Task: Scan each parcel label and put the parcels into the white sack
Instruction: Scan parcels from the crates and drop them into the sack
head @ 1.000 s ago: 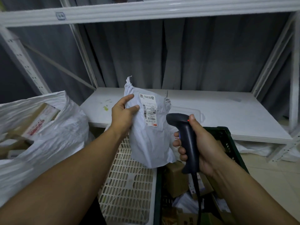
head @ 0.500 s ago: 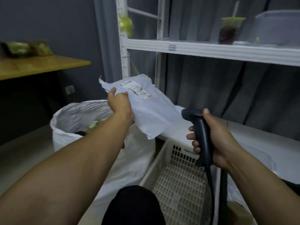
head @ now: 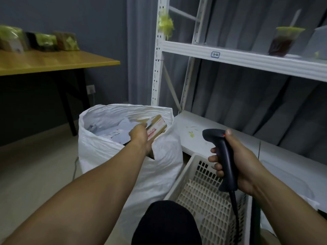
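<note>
**A:** Head view first. How far along is the job?

**B:** Partway, I'd judge. The white woven plastic sack point(head: 159, 174) stands open on the floor. A pale grey poly mailer parcel point(head: 115, 133) lies inside it with its label showing, beside a brown cardboard box with red print point(head: 157, 127). No waiting parcels show here, so I can't say how many are left.

**A:** And the hands?

**B:** The left hand point(head: 139, 137) is stretched out over the sack's mouth, its back toward the camera, close against the box. Its fingers are hidden, so I cannot tell whether it grips anything. The right hand point(head: 246, 167) is wrapped round the handle of the dark handheld barcode scanner point(head: 222, 152), which it holds upright above the white perforated plastic basket point(head: 200, 193).
</note>
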